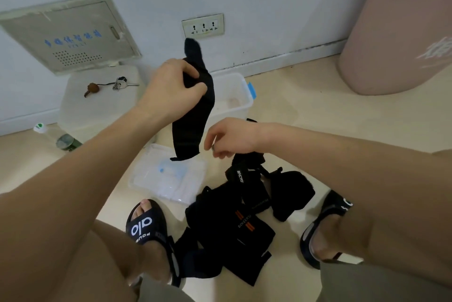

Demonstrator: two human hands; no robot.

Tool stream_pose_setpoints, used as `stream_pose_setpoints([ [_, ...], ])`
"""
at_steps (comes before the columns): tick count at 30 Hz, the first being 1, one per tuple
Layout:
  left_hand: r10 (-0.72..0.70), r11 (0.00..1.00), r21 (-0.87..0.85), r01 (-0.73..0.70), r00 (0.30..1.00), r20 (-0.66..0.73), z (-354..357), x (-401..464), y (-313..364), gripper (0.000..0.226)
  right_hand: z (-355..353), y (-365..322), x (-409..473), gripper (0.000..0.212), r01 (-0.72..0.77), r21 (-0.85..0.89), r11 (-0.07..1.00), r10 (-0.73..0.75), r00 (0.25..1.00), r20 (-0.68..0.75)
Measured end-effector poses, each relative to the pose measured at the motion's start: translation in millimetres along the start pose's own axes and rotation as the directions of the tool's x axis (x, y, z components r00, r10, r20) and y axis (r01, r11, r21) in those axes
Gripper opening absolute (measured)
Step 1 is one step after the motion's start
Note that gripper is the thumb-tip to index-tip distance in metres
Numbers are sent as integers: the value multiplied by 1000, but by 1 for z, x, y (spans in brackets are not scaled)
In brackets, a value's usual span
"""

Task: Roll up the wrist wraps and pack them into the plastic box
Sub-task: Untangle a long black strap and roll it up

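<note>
We see the left hand [171, 88] raised near the middle of the view, at about eleven o'clock from center, its fingers [195, 87] and thumb curled round the upper part of a black wrist wrap [195, 120]. The wrap hangs unrolled from that grip, its top end sticking up above the hand toward twelve o'clock and its lower end dangling free above the floor [305, 110].

The right hand [232, 139] sits just at three o'clock of the wrap's lower end, fingers loosely curled and pointing toward it; we cannot tell whether they touch the fabric or pinch anything.

Behind the hanging wrap, at twelve o'clock, stands the clear plastic box [241, 96], open on the floor near the wall, with a blue latch on its right side. Its lid [168, 177] seems to be the flat clear piece lying on the floor below the wrap, toward six o'clock.

At five o'clock from center a pile of black wrist wraps [234, 223] lies loose on the floor between two feet in black sandals; one wrap shows orange stripes and lettering.

At ten o'clock a larger frosted container [97, 108] stands against the wall with a set of keys [119, 83] on top, and a bottle [58, 137] lies beside it. A wall socket [203, 25] is at twelve o'clock.
</note>
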State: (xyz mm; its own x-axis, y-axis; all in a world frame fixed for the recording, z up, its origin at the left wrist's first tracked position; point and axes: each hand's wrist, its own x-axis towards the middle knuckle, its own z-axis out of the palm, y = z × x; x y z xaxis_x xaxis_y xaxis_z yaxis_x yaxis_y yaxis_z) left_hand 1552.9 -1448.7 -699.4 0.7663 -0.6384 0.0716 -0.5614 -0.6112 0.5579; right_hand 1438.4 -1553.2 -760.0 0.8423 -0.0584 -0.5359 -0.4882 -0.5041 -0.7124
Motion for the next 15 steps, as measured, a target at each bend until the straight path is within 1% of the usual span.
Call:
stream_pose_setpoints([
  [6,82,994,69,-87,995,64,19,-2,4,34,-25,36,11,27,-188,-115,975,185,982,-34],
  [12,93,987,110,-118,974,209,43,0,6,40,-19,119,14,30,-415,-99,905,401,906,-134],
  [13,99,985,117,-128,969,229,47,0,7,41,-13,133,13,30,-445,-123,887,431,894,-123],
  [15,116,981,122,-152,958,260,54,0,10,43,-2,156,9,34,-495,-197,846,496,867,-48],
])
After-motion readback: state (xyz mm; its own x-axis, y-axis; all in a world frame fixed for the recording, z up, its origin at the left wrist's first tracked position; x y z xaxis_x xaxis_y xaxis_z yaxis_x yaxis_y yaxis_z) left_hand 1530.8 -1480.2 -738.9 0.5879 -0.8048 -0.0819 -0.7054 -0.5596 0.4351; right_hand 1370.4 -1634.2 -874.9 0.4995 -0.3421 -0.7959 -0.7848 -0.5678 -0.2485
